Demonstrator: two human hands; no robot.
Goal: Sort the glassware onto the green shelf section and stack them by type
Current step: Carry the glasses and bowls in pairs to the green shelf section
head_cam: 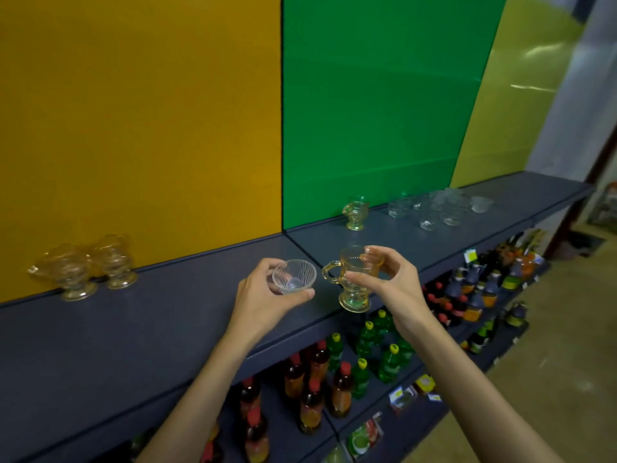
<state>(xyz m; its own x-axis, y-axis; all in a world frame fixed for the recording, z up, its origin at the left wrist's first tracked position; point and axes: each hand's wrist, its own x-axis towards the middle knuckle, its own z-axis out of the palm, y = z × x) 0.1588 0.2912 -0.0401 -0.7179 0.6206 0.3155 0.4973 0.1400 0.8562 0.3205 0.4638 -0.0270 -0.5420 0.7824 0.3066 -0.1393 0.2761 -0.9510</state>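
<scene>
Glass in both raised hands — bowl (pixel 294 276), mug (pixel 354 279).

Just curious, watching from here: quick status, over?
Left hand holds clear ribbed bowl; right hand holds amber handled mug. Green shelf section ahead, one mug there. Path clear.

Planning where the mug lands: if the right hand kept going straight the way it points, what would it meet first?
Probably the amber footed mug standing alone before the green panel; depth is unclear, and the right hand carries a matching mug.
</scene>
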